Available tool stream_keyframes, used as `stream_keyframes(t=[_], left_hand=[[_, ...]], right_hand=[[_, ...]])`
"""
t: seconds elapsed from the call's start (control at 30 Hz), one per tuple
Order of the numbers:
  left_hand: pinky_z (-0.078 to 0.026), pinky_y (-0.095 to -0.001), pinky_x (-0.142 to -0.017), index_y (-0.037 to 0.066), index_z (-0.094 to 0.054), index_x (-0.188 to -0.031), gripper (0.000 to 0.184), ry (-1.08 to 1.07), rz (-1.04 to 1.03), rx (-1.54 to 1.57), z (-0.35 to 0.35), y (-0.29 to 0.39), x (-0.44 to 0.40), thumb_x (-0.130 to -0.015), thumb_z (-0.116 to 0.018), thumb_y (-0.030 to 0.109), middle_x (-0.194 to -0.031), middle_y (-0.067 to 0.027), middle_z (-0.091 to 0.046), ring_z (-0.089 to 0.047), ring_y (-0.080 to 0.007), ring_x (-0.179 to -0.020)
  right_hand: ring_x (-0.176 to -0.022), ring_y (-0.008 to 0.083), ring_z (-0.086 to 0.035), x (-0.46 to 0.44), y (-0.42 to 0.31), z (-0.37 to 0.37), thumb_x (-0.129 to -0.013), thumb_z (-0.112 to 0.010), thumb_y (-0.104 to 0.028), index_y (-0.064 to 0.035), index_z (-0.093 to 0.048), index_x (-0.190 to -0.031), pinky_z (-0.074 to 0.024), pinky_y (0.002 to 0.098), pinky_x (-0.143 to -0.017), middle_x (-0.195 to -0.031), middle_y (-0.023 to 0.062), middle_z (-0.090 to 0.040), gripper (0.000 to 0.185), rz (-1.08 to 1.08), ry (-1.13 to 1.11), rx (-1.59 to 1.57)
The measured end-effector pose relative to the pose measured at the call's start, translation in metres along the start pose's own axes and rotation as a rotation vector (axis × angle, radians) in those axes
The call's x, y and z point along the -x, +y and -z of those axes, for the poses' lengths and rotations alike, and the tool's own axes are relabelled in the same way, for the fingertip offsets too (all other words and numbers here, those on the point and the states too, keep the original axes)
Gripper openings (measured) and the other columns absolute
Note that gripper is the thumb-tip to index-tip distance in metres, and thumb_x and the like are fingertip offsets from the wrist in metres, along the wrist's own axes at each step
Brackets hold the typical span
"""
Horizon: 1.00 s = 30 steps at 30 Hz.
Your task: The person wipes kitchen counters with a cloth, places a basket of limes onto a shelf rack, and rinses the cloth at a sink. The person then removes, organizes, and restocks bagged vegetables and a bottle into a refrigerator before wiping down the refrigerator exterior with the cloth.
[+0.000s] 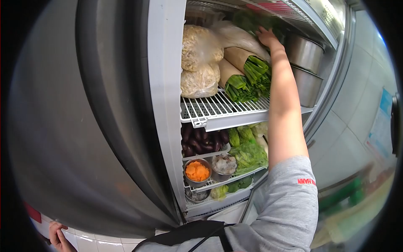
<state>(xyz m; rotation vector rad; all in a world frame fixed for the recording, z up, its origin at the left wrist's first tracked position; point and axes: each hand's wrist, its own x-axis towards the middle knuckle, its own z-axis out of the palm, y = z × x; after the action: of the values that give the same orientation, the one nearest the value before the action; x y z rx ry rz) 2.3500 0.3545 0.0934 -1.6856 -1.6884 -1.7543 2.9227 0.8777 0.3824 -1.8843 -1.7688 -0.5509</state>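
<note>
My right hand (pixel 268 38) reaches deep onto the upper shelf of an open refrigerator. Its fingers are spread, up against a dark green bagged bundle (pixel 256 21) at the back; whether they touch it is hard to tell. Just below lie a clear plastic bag (pixel 239 37) and leafy greens (pixel 257 70) wrapped in brown paper (pixel 237 56). Two stacked metal containers (pixel 305 54) stand right of my wrist. At the lower left, by the bottom of the dark door, my left hand (pixel 58 237) has its fingers loosely bent and apart, with nothing visible in it.
Bulky clear bags of pale food (pixel 200 80) fill the upper shelf's left side. The wire shelf (pixel 222 107) has a projecting front edge below my forearm. Lower down are eggplants (pixel 203 140), a bowl of orange pieces (pixel 197 171) and bagged greens (pixel 248 157). A dark door (pixel 113 126) stands left.
</note>
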Motion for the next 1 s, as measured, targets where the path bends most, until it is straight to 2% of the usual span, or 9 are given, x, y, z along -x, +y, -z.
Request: stream_keyframes(t=[0.13,0.2,0.43,0.5,0.67,0.7,0.77,0.83,1.0], left_hand=[[-0.035,-0.0237,-0.065,-0.001,-0.051,-0.080,0.014,-0.016,0.000,-0.019,-0.001,-0.002,0.004,-0.085,-0.041,0.008,-0.076,-0.0080,-0.047,-0.043,-0.0138,-0.071],[-0.035,-0.0238,-0.065,0.000,-0.051,-0.080,0.014,0.015,0.062,0.042,0.001,-0.011,0.009,-0.086,-0.041,0.008,-0.076,-0.0080,-0.047,-0.044,-0.0138,-0.070],[-0.040,-0.0243,-0.060,0.002,-0.053,-0.085,0.020,-0.110,-0.087,0.027,-0.003,-0.001,-0.011,-0.086,-0.049,0.021,-0.079,-0.0091,-0.050,-0.050,-0.0161,-0.065],[-0.050,-0.0314,-0.058,-0.010,-0.057,-0.094,0.028,-0.168,-0.222,0.289,-0.013,0.015,-0.020,-0.086,-0.050,0.016,-0.086,-0.0203,-0.060,-0.060,-0.0255,-0.073],[-0.052,-0.0340,-0.061,-0.006,-0.049,-0.110,0.040,-0.529,-0.399,0.920,-0.031,0.006,-0.016,-0.085,-0.051,0.025,-0.098,-0.0270,-0.054,-0.059,-0.0293,-0.075],[-0.052,-0.0362,-0.063,-0.004,-0.046,-0.116,0.046,-0.621,-0.445,0.959,-0.034,0.002,-0.017,-0.085,-0.052,0.029,-0.102,-0.0286,-0.052,-0.059,-0.0307,-0.076],[-0.047,-0.0273,-0.054,0.005,-0.057,-0.092,0.032,-0.568,-0.420,1.107,-0.057,0.010,-0.009,-0.080,-0.059,0.034,-0.087,-0.0125,-0.054,-0.057,-0.0218,-0.064],[-0.052,-0.0329,-0.052,0.009,-0.058,-0.099,0.042,-0.824,-0.436,1.333,-0.064,-0.007,-0.009,-0.073,-0.066,0.040,-0.099,-0.0172,-0.054,-0.061,-0.0293,-0.067],[-0.053,-0.0349,-0.056,0.001,-0.057,-0.095,0.039,-1.236,-0.461,1.783,-0.089,0.010,0.023,-0.078,-0.061,0.036,-0.091,-0.0224,-0.057,-0.062,-0.0322,-0.071]], right_hand=[[-0.127,0.0306,-0.024,-0.028,0.064,-0.053,-0.086,-0.034,-0.028,-0.0135,-0.030,-0.133,-0.0238,0.0379,-0.102,-0.136,0.0177,-0.026,0.049,-0.149,-0.079,-0.224],[-0.121,0.0290,-0.035,-0.025,0.055,-0.047,-0.083,-0.035,-0.020,-0.0118,-0.047,-0.122,-0.0299,0.0363,-0.099,-0.127,0.0174,-0.040,0.041,-0.237,-0.181,0.124],[-0.106,0.0273,-0.051,0.032,-0.011,0.027,-0.075,-0.056,-0.030,-0.0088,-0.059,-0.106,-0.0416,0.0352,-0.089,-0.115,0.0139,-0.053,0.038,-0.171,0.120,0.210],[-0.102,0.0274,-0.054,0.068,-0.040,0.048,-0.074,-0.059,-0.041,-0.0116,-0.058,-0.106,-0.0446,0.0367,-0.085,-0.108,0.0135,-0.057,0.044,-0.147,0.154,0.157],[-0.082,0.0276,-0.060,0.193,-0.078,0.042,-0.072,-0.061,-0.039,-0.0154,-0.062,-0.100,-0.0481,0.0369,-0.073,-0.089,0.0099,-0.064,0.037,0.148,0.484,-0.108],[-0.079,0.0299,-0.061,0.227,-0.089,0.044,-0.072,-0.062,-0.026,-0.0104,-0.064,-0.088,-0.0487,0.0374,-0.070,-0.083,0.0128,-0.063,0.023,0.155,0.510,-0.199],[-0.076,0.0266,-0.061,0.287,-0.099,0.034,-0.074,-0.062,-0.017,-0.0106,-0.065,-0.088,-0.0479,0.0332,-0.067,-0.080,0.0107,-0.064,0.016,0.230,0.640,-0.411],[-0.073,0.0258,-0.061,0.355,-0.113,0.026,-0.073,-0.061,-0.009,-0.0070,-0.065,-0.083,-0.0474,0.0319,-0.064,-0.078,0.0118,-0.063,0.010,0.300,0.706,-0.487],[-0.064,0.0269,-0.057,0.553,-0.149,0.024,-0.073,-0.065,-0.018,-0.0033,-0.058,-0.074,-0.0456,0.0344,-0.059,-0.070,0.0104,-0.059,0.016,0.087,0.292,-0.524]])
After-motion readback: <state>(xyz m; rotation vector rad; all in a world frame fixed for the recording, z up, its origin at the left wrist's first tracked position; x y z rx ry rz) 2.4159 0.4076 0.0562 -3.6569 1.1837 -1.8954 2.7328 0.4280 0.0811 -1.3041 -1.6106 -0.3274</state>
